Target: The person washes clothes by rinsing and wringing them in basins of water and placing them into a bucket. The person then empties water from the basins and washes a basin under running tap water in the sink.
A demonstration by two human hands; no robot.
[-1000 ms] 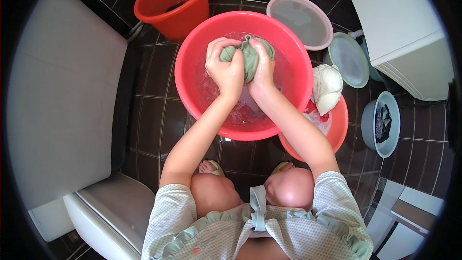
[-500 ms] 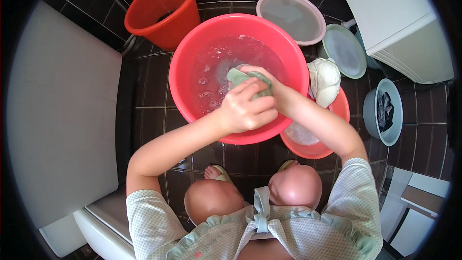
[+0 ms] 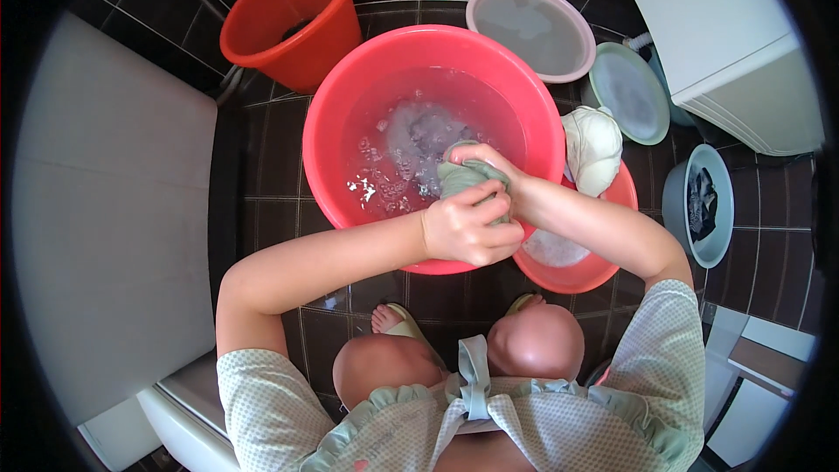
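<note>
A wet, bunched pale green cloth (image 3: 465, 177) is gripped between my two hands above the near right part of a big pink-red basin (image 3: 325, 170). My left hand (image 3: 472, 225) is closed round the near end, its knuckles facing up. The far end sits in my right hand (image 3: 491, 163), whose thumb side shows. Part of the cloth is hidden by my fingers. Below it, cloudy water with bubbles and ripples (image 3: 411, 144) fills the basin's lower part.
A red bucket (image 3: 288, 22) stands far left. Beyond the basin sit a pink-rimmed basin (image 3: 533, 31) and a pale green one (image 3: 627, 92), both with cloudy water. At right are a white cloth bundle (image 3: 594, 149), a coral basin with suds (image 3: 564, 275) and a blue-grey basin (image 3: 721, 201) with dark cloth.
Both hands, still gripping the green cloth, have moved slightly right and towards me. The cloth looks more tightly bunched, and a pale, bubbly patch has spread on the water.
</note>
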